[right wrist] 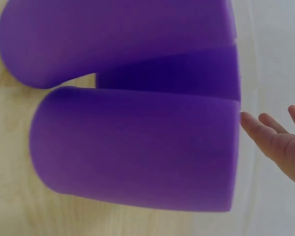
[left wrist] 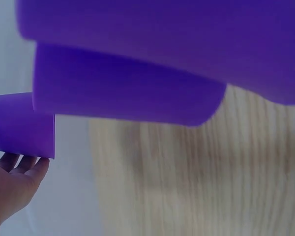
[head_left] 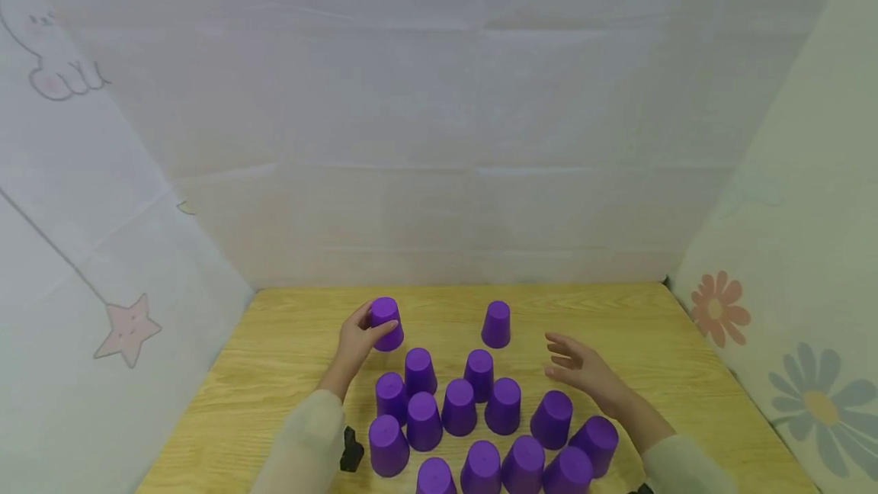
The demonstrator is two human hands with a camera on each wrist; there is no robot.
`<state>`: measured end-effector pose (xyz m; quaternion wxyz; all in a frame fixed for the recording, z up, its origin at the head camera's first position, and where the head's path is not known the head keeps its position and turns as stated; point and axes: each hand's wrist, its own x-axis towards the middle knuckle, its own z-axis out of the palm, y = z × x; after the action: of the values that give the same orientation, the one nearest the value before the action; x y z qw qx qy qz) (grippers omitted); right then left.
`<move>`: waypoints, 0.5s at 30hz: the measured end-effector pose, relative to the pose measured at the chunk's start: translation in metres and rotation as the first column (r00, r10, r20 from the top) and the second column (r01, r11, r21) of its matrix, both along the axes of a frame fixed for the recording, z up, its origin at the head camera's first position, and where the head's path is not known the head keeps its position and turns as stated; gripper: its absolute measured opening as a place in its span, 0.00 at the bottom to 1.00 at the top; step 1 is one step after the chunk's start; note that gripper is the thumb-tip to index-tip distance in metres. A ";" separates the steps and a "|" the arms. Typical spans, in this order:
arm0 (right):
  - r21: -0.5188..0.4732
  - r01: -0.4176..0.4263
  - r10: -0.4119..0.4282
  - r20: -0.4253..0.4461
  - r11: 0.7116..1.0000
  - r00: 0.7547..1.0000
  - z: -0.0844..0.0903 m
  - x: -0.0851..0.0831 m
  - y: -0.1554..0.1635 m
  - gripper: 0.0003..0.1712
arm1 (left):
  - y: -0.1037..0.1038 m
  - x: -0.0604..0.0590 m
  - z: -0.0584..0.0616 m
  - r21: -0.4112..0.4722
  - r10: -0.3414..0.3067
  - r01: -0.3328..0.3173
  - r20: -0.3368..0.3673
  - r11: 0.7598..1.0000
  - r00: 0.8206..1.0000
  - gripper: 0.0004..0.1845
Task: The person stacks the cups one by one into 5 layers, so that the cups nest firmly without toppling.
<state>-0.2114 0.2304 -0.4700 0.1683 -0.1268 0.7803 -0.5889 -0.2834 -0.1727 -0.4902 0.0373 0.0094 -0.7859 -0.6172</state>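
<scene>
Take the lone cup (head_left: 497,324) as your landmark: it stands upside down on the table (head_left: 288,349), with no hand touching it. To its left, well apart and roughly level with it, your left hand (head_left: 356,341) grips the held cup (head_left: 386,312), thumb across the near side; that cup is also base-up and nearly upright, though these views do not tell you whether its rim bears on the wood. To the right of the lone cup, near it but apart, your right hand (head_left: 583,368) has relaxed, parted fingers and holds nothing. Nearer you than the lone cup, 13 more cups (head_left: 459,407) show upside down, some cut off by the lower frame edge. The step in hand looks like positioning the held cup left of the lone cup, though lifting it from there is possible too. If you are placing it, the next move calls for seating its rim flat, loosening your left fingers evenly, and drawing back without brushing the cups that stand nearer you than the lone cup.
</scene>
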 end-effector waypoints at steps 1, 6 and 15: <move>0.002 0.002 -0.002 0.008 1.000 1.000 -0.001 0.002 0.001 0.40 | 0.003 -0.002 0.001 -0.003 -0.006 0.006 -0.003 1.000 1.000 0.31; 0.009 0.037 -0.037 0.025 0.999 0.999 -0.006 0.009 0.006 0.39 | 0.018 -0.010 0.003 0.005 -0.022 0.022 -0.020 1.000 1.000 0.30; 0.060 0.157 -0.156 -0.022 0.986 0.988 -0.012 0.029 0.019 0.37 | 0.037 -0.022 0.006 0.010 -0.060 0.061 -0.033 0.998 0.998 0.28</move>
<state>-0.1819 0.2491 -0.4822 0.1187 -0.0651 0.8070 -0.5748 -0.3052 -0.1359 -0.4840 0.0312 -0.0242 -0.7816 -0.6225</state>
